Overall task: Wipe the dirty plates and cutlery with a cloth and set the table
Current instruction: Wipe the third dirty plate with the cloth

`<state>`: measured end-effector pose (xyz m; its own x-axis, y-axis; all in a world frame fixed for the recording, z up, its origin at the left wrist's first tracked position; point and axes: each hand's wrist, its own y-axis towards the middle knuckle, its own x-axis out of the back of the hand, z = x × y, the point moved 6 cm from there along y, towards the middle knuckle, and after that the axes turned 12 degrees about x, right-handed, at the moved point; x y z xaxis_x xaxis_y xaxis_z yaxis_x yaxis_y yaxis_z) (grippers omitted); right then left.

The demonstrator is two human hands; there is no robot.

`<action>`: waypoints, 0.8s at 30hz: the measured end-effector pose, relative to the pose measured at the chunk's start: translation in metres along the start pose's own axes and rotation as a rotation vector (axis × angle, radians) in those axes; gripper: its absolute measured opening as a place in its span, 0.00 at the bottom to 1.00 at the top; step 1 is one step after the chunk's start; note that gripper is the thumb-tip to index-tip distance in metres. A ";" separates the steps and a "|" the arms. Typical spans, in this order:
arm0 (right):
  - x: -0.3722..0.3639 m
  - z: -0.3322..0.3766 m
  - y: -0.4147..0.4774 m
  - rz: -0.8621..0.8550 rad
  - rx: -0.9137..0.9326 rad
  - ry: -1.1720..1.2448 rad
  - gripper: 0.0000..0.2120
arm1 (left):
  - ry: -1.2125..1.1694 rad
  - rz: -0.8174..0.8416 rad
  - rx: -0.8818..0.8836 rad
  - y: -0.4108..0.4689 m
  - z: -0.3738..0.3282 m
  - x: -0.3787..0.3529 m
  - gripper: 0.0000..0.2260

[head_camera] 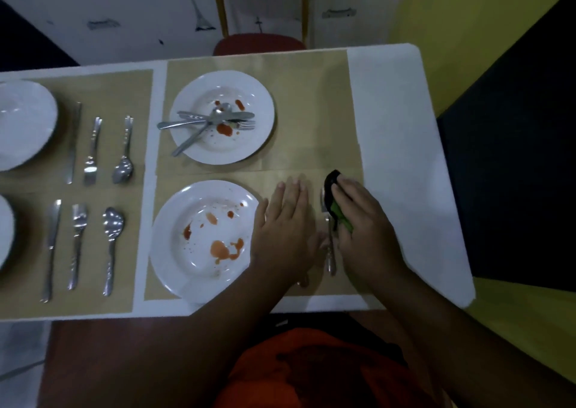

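Right hand (361,223) fingers curled round green-black cloth (336,211), pressing it on fork (331,258) lying right of stained near plate (173,281); left hand (286,230) flat, fingers straight, on mat (268,175) beside fork

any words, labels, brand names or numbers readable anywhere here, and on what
None can be read.
The wall shows only drawings, such as a tower, and dark shapes too blurred to tell if any is lettering.
The plates, cutlery and the cloth in the right hand show no visible marks.
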<state>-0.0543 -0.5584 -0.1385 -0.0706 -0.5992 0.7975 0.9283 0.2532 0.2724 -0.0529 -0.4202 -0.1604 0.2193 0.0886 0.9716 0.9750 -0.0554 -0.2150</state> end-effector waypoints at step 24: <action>-0.138 0.151 0.025 0.477 0.264 0.202 0.28 | -1.560 0.290 1.016 -0.073 0.243 -0.022 0.09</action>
<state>-0.0763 -0.3551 -0.1607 0.4282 -0.4992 0.7533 0.7159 0.6961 0.0544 -0.1201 -0.1763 -0.1901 -0.3798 0.9219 0.0758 0.4255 0.2469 -0.8706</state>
